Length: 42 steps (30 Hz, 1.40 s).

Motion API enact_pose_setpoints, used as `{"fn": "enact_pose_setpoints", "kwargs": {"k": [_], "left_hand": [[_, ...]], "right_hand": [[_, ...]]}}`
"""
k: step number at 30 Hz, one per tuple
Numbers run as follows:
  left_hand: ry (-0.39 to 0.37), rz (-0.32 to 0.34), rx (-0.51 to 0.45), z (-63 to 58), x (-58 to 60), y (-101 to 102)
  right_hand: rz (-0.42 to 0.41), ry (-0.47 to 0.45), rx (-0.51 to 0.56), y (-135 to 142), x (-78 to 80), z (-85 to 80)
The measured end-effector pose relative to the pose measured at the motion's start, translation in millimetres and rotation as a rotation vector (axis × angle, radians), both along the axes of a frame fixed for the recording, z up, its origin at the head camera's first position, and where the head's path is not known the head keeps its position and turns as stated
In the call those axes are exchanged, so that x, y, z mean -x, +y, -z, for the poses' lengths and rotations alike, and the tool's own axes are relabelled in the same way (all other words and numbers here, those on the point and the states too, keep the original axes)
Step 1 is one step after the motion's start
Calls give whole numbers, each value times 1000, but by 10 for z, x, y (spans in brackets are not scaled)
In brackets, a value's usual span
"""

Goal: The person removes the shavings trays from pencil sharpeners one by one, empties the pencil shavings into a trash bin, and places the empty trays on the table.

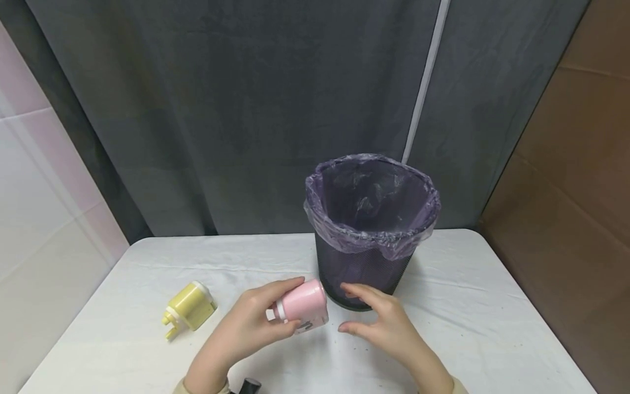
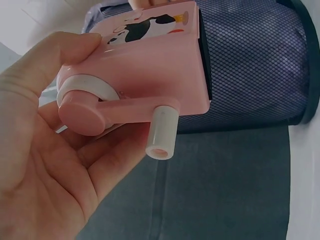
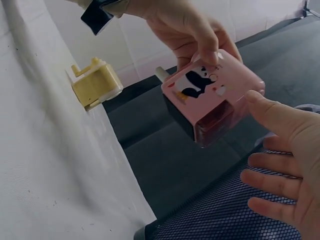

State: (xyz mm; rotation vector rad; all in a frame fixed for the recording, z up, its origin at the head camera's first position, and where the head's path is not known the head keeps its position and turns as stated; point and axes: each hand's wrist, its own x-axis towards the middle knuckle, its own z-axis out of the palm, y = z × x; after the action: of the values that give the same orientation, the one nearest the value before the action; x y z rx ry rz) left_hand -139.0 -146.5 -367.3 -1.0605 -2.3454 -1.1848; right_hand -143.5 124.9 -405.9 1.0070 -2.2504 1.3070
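Note:
My left hand (image 1: 256,320) grips a pink hand-crank pencil sharpener (image 1: 305,303) between thumb and fingers, raised above the white table. In the left wrist view, the sharpener's crank arm (image 2: 132,109) ends in a pale knob (image 2: 162,132). A panda picture (image 3: 192,82) decorates one face, and a dark see-through drawer (image 3: 215,124) shows beside it in the right wrist view. Just to the right of the sharpener, my right hand (image 1: 386,323) holds nothing, its fingers spread and apart from it in the head view. A yellow hand-crank sharpener (image 1: 192,306) lies on the table at left.
Behind the hands stands a black mesh waste bin (image 1: 364,268), lined with a purple plastic bag (image 1: 334,232) folded over its rim. White cloth covers the table (image 1: 472,328). A dark grey curtain (image 1: 246,120) hangs behind, and a brown panel (image 1: 566,219) borders the right side.

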Motion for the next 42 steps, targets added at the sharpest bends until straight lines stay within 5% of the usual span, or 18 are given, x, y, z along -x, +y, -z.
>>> {"fn": "enact_pose_setpoints", "kwargs": {"k": [20, 42], "left_hand": [[-20, 164, -5, -19, -86, 132], [28, 158, -46, -2, -84, 168]], "right_hand": [[-127, -28, -79, -65, 33, 78], [-126, -36, 33, -57, -52, -9]]}}
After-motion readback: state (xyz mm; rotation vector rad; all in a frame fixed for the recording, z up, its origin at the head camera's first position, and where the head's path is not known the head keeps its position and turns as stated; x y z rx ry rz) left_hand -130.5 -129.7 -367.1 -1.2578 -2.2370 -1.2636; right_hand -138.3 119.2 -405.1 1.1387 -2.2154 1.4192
